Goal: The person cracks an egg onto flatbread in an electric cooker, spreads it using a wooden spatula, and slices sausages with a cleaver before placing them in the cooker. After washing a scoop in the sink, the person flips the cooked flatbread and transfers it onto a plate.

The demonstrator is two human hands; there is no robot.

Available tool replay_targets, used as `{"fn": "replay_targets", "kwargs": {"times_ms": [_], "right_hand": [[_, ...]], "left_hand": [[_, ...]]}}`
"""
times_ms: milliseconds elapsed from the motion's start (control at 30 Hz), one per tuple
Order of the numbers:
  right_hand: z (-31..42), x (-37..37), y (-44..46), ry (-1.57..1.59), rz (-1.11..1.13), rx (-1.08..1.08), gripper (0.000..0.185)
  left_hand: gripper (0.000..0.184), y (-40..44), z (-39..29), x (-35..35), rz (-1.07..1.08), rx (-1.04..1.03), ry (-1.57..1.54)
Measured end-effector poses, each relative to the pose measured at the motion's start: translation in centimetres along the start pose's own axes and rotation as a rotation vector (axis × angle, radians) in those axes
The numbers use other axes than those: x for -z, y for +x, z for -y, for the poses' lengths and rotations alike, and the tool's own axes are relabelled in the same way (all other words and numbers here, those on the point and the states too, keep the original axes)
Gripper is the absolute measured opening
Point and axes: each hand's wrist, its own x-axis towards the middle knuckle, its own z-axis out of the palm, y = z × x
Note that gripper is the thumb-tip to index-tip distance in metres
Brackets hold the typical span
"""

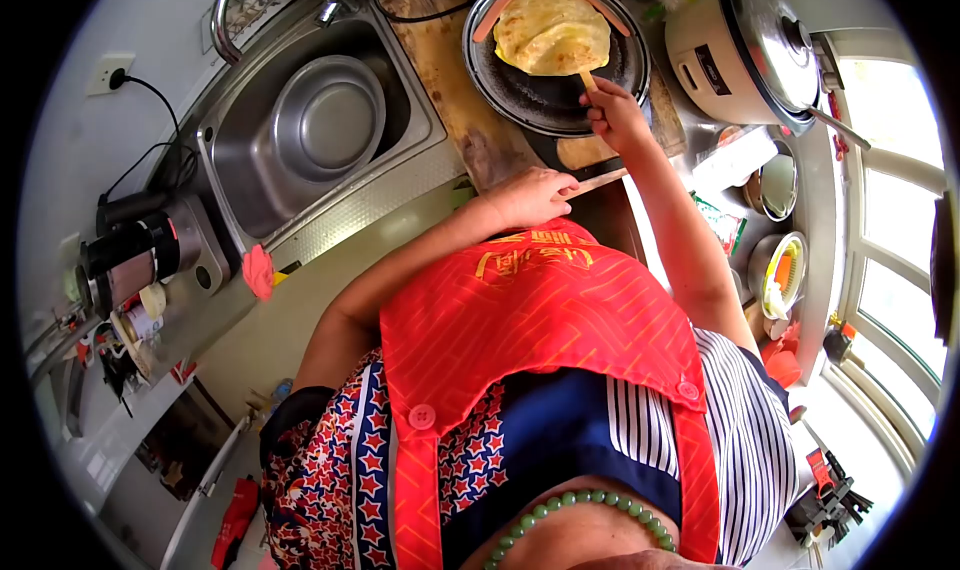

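Note:
A round dark griddle (545, 110) holds a golden flatbread (550, 30) with browned spots. Pink sausage halves (497, 12) lie at the griddle's upper left and upper right. My right hand (612, 113) is closed on the handle of a light wooden spatula (587, 78), whose far end meets the lower edge of the flatbread. Close to my red apron, my left hand (533, 196) is closed around one end of a thin wooden stick (598, 181) that points right, below the griddle.
At the left is a steel sink (240, 140) with a metal basin (328, 118) and a faucet (222, 20). A lidded cooker (700, 60) stands right of the griddle. Bowls, including a colander (780, 270), line the right counter. Beneath the griddle is a wooden board (440, 70).

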Motion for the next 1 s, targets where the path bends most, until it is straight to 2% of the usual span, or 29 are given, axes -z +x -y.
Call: {"fn": "replay_targets", "kwargs": {"times_ms": [133, 267, 300, 367, 400, 500, 533, 633, 733, 833, 1000], "right_hand": [[-0.1, 1.1, -0.8, 0.119, 0.074, 0.019, 0.031], [1.0, 1.1, -3.5, 0.086, 0.071, 0.191, 0.030], [1.7, 1.1, -4.3, -0.021, 0.055, 0.316, 0.030], [2.6, 0.9, -5.2, -0.393, -0.188, 0.604, 0.031], [3.4, 0.4, -6.3, -0.719, -0.377, 0.675, 0.032], [3.5, 0.9, -7.3, -1.144, -0.413, 0.999, 0.032], [2.7, 1.1, -7.3, -1.225, -0.475, 0.870, 0.032], [1.0, 2.6, -7.3, -1.195, -0.511, 0.931, 0.034], [0.0, 4.2, -8.0, -0.936, -0.560, 0.751, 0.036], [-0.6, 6.1, -8.2, -0.684, -0.508, 0.587, 0.034], [-0.4, 4.4, -10.2, -0.240, -0.281, 0.301, 0.039]], "left_hand": [[0.038, -0.4, -0.4, 0.5, -0.003, 0.058, -0.052], [0.038, -0.7, 0.9, -0.2, 0.004, 0.046, -0.058], [0.038, -0.7, 0.9, -0.2, 0.007, 0.042, -0.048], [0.038, -0.4, 0.7, -0.4, 0.009, 0.026, -0.028], [0.038, -0.2, 0.7, -0.5, 0.008, 0.016, -0.018], [0.038, 0.3, 0.3, -0.8, 0.027, 0.008, -0.008], [0.038, 0.4, 0.2, -0.8, 0.037, 0.010, -0.007], [0.039, 0.5, -0.4, -0.5, 0.077, 0.030, -0.029], [0.040, 0.4, 0.3, -1.2, 0.065, 0.039, -0.053], [0.041, 0.6, 0.5, -1.4, 0.089, 0.004, -0.041], [0.041, 1.0, 0.2, -1.5, 0.122, 0.016, -0.037]]}}
